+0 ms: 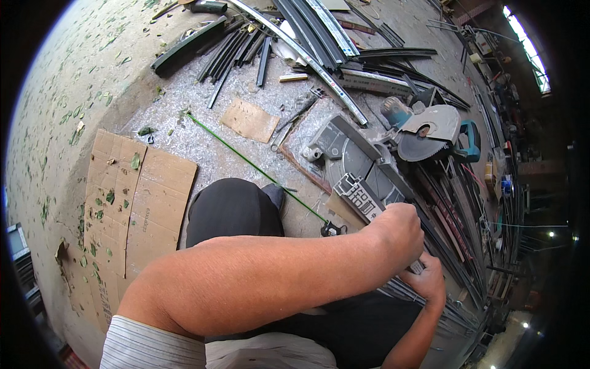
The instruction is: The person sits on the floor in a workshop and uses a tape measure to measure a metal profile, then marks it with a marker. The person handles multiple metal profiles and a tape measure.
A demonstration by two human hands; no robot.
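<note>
My left hand [402, 229] is closed around a silver aluminium profile [364, 200] with printed film on its face. The profile's hollow cut end points up and to the left, over the edge of a mitre saw's grey base [344, 157]. Just below, my right hand [428, 280] wraps round the same profile's lower part; some of its fingers are hidden. The saw's toothed blade and guard [425, 138] are raised at the right, with a teal handle [472, 141]. A tape measure [334, 229] lies on the floor left of my hands, its green tape drawn out.
Cardboard sheets [138, 209] lie at the left, with a smaller piece [250, 120] further off. Dark and silver profiles [313, 34] are piled at the back. More long bars [445, 215] run along the right. Metal shavings and leaves litter the floor.
</note>
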